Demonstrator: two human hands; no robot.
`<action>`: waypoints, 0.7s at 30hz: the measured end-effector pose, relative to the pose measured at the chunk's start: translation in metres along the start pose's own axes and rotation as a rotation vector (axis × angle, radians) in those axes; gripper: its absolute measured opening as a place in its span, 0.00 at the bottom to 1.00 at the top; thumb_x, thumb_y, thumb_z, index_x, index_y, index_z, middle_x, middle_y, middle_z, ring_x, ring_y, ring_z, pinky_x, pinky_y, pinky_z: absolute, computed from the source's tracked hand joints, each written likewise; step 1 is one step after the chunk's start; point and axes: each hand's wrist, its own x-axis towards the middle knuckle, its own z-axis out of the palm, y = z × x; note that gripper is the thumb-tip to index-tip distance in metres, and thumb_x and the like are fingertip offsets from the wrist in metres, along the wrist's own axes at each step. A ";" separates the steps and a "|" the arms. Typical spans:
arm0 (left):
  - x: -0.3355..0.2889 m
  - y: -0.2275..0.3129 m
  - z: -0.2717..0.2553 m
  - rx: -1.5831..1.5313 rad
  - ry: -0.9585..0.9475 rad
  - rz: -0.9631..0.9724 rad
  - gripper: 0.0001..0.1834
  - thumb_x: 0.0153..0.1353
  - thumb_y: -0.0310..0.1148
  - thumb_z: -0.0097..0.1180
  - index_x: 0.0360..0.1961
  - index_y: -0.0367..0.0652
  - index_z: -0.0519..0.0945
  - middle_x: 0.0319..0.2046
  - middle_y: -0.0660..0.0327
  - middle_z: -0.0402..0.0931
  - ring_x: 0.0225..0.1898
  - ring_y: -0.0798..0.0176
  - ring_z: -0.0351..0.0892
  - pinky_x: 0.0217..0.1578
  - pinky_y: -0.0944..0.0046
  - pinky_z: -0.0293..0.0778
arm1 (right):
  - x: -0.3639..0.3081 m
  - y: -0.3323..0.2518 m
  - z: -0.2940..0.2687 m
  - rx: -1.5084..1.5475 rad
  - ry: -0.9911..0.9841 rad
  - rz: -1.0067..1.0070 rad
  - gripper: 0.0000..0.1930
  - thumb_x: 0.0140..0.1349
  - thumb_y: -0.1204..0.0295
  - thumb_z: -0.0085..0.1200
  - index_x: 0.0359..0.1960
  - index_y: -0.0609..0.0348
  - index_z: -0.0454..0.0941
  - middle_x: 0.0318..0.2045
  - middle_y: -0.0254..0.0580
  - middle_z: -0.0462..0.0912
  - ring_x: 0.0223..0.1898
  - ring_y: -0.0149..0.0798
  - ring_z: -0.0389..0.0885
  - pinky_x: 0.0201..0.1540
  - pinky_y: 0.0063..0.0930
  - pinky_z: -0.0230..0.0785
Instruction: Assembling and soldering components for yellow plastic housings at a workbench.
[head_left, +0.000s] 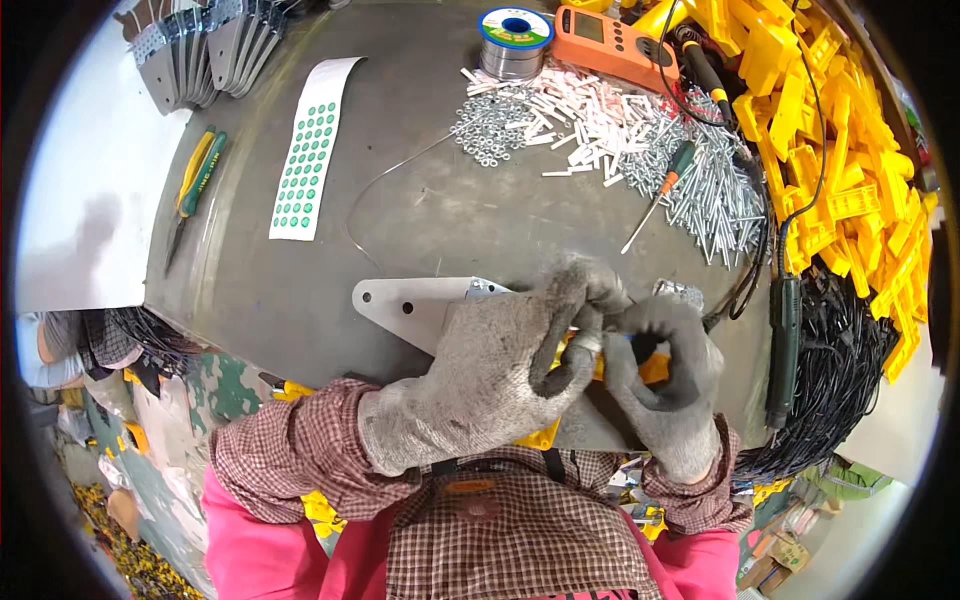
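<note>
Head view. Both gloved hands meeting low at centre over a flat metal plate [400,300] — left hand [490,370] curled from above, fingers [570,300] bent down and closed around a small yellow part [655,368]; right hand [665,385] pinching the same part from the other side, thumb and forefinger drawn together on it. Only slivers of yellow showing between the gloves; exact grip points hidden. Part held just above the plate's right end, close to the body.

Judged as a fitting step: something small being pressed or seated into the yellow part, or the part onto the plate — cannot tell which. Next move likely to call for steady pinch pressure and a small twist or push, not reach.

Around: screwdriver [662,195] lying just beyond the hands, tip toward them, beside a heap of screws [715,200]. White sleeves [590,115] and washers [490,125] further back; solder spool [513,40] and orange meter [612,42] at the far edge. Yellow parts pile [840,150] crowding the right side, black wires [835,370] and a dark driver tool [783,350] hanging near the right wrist — tight there. Sticker strip [308,150] and pliers [195,180] well apart on the left, more plates [200,50] stacked far left. Bare table [420,215] between sticker strip and hands — the open room for moving. Table edge just below the forearms.
</note>
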 end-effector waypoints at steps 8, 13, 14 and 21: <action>0.003 0.004 -0.008 0.772 -0.117 0.626 0.21 0.48 0.30 0.64 0.47 0.48 0.77 0.35 0.61 0.80 0.26 0.59 0.79 0.22 0.61 0.73 | 0.009 0.017 -0.008 0.062 -0.298 0.089 0.13 0.52 0.73 0.62 0.39 0.59 0.78 0.32 0.51 0.80 0.34 0.53 0.81 0.37 0.39 0.73; 0.011 0.014 -0.005 0.222 -0.140 -0.028 0.15 0.55 0.21 0.56 0.45 0.41 0.74 0.35 0.56 0.80 0.31 0.62 0.81 0.29 0.65 0.75 | 0.010 0.011 -0.018 -0.156 -0.314 0.077 0.12 0.58 0.71 0.56 0.44 0.56 0.78 0.30 0.50 0.79 0.32 0.52 0.81 0.33 0.42 0.72; 0.010 0.008 -0.004 0.023 -0.010 -0.071 0.15 0.57 0.19 0.54 0.46 0.38 0.73 0.33 0.57 0.79 0.31 0.65 0.81 0.31 0.68 0.74 | 0.011 0.011 -0.018 -0.154 -0.315 0.072 0.12 0.58 0.71 0.56 0.44 0.56 0.78 0.30 0.50 0.79 0.32 0.52 0.81 0.33 0.42 0.72; 0.008 -0.008 -0.014 0.009 -0.143 -0.084 0.19 0.58 0.20 0.54 0.52 0.38 0.71 0.43 0.56 0.77 0.40 0.66 0.79 0.38 0.67 0.74 | 0.021 0.018 -0.020 0.047 -0.390 0.046 0.08 0.62 0.71 0.57 0.41 0.58 0.79 0.34 0.45 0.81 0.31 0.42 0.81 0.33 0.35 0.71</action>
